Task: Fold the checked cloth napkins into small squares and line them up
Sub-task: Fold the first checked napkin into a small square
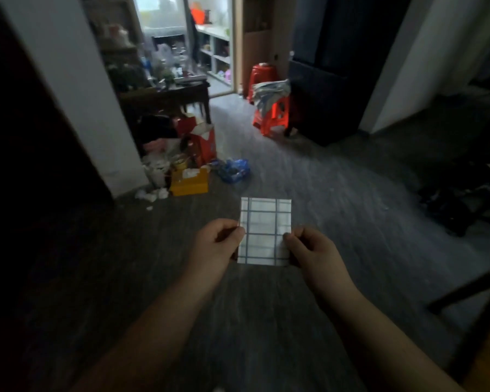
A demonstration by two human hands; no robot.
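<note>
A white napkin with blue check lines (264, 230) is folded into a small rectangle and held up in the air over the dark floor. My left hand (217, 243) pinches its left edge between thumb and fingers. My right hand (311, 250) pinches its right edge the same way. The napkin hangs flat between both hands, facing me. No other napkin is in view.
Clutter lies on the floor at the left: a yellow box (189, 182), a red carton (203, 145), a blue plastic bag (234, 171). Orange stools (270, 116) with cloth stand at the back. A dark cabinet (323, 89) is behind them; a chair leg (475, 329) sits lower right.
</note>
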